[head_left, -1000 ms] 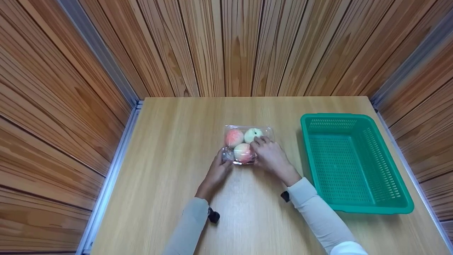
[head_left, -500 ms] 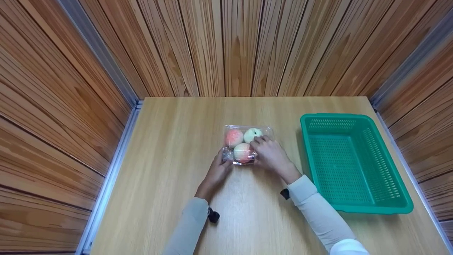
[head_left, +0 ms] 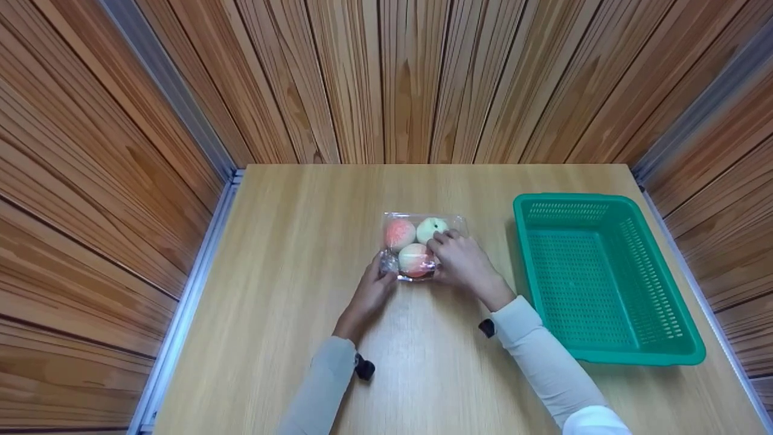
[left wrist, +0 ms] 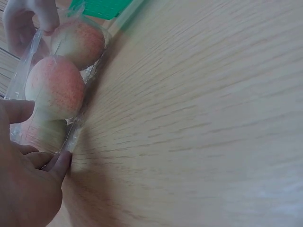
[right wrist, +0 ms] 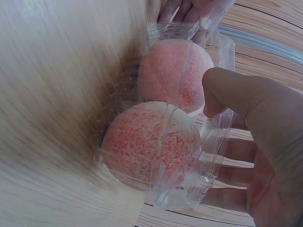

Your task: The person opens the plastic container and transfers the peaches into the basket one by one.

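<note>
Head view puts the clear plastic box (head_left: 389,262) left of the green perforated plastic basket (head_left: 640,356), gripped by left hand (head_left: 369,294) and right hand (head_left: 468,266), visible round cream-and-red peaches (head_left: 415,258) all inside, seemingly none removed yet, whether it is unfastened unclear.

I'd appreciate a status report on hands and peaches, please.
Left hand grips clear plastic box, near-left corner. Right hand grips right side. Three peaches visible inside. Nothing visibly blocking.

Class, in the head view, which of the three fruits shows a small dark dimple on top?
The back right fruit: it looks pale greenish-white, while the back left fruit and front fruit show pink and no dimple.
</note>
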